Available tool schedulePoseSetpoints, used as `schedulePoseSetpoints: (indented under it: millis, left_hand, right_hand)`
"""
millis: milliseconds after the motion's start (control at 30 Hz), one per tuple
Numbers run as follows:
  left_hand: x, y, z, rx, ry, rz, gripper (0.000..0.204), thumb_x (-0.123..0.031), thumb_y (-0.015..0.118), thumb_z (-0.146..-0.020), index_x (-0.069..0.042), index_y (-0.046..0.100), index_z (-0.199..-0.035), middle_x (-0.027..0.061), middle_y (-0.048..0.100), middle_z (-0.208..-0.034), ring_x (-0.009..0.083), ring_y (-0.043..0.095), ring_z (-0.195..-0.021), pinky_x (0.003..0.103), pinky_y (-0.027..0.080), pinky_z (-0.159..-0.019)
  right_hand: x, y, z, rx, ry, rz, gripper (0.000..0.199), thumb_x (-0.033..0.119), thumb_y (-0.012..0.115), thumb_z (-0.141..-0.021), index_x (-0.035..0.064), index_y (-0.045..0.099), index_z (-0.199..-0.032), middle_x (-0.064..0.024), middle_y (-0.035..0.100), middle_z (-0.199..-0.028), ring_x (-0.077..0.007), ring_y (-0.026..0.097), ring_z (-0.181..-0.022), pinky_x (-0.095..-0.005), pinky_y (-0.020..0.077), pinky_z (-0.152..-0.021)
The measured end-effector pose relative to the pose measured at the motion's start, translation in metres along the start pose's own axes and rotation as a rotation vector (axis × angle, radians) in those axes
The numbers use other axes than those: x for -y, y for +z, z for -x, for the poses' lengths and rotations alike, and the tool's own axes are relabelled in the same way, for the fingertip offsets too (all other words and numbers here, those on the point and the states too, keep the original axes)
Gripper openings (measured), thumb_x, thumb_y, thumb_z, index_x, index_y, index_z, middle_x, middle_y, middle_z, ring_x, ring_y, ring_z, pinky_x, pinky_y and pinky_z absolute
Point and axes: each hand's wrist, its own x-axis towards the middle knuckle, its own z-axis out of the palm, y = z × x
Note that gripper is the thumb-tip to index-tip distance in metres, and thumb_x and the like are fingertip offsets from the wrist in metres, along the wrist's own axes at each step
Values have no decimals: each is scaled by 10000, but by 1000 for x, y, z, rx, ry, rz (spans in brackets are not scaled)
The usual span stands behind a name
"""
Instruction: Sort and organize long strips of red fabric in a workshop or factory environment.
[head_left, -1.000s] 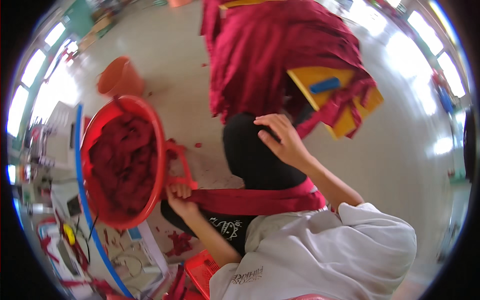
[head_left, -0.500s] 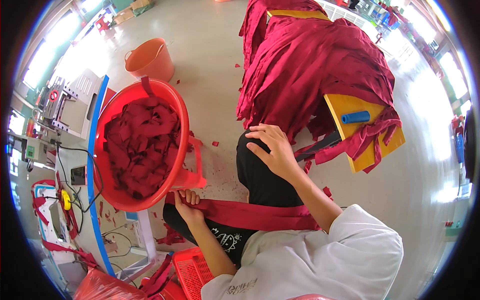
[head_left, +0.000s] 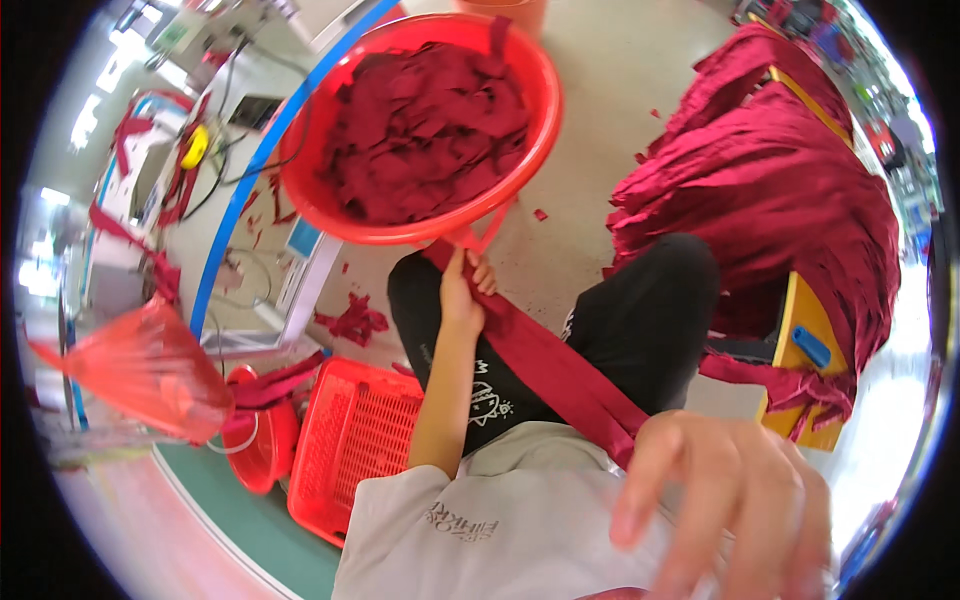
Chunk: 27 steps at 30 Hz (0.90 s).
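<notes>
My left hand is closed round one end of a long dark red fabric strip, just below the rim of a red basin. From there the strip runs slantwise across my lap and passes out of sight near my right hand. Raised close to the camera, my right hand is slightly blurred, its fingers bent and spread with nothing seen in them. Cut dark red fabric pieces fill the red basin in front of me.
A large pile of dark red fabric lies at the right, over a yellow board with a blue handle. At the left are a red plastic basket, a red bag and a blue-edged table with cables. Scraps lie on the floor.
My view has swung left and down. My right hand has left my knee and risen toward the camera. My left hand keeps its hold on the strip.
</notes>
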Motion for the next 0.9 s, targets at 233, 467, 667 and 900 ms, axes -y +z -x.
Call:
schedulePoseSetpoints:
  millis: [233, 467, 667, 900]
  left_hand:
    - [-1, 1, 9, 42, 15, -15, 367, -397, 427, -1014, -129, 433, -764, -19, 360, -587, 106, 346, -483, 259, 302, -479]
    - [-4, 2, 9, 19, 0, -26, 360, -388, 427, -1014, -127, 440, -766, -19, 360, -583, 108, 341, -486, 261, 298, -479]
    - [-6, 3, 7, 29, 13, -14, 348, -369, 439, -1011, -126, 444, -763, -17, 361, -579, 109, 338, -486, 260, 301, -481]
    - [-4, 4, 9, -22, 2, -23, 359, -379, 430, -1015, -124, 451, -763, -18, 364, -574, 114, 344, -491, 261, 304, -486]
  right_hand:
    - [-42, 15, -24, -83, 164, -15, 214, 250, 672, -902, 182, 653, -1103, 60, 705, -1012, -143, 689, -847, -362, 457, -851]
    - [-53, 13, -19, -122, 132, -31, 185, 241, 661, -898, 166, 650, -1067, 47, 700, -981, -148, 681, -826, -359, 459, -828]
    - [-65, 0, -20, -163, 142, -43, 162, 233, 652, -895, 152, 648, -1035, 35, 696, -955, -152, 674, -808, -357, 461, -808]
    - [-74, 16, -10, -100, 155, -69, 139, 223, 641, -891, 136, 645, -999, 22, 691, -925, -157, 666, -787, -354, 462, -785]
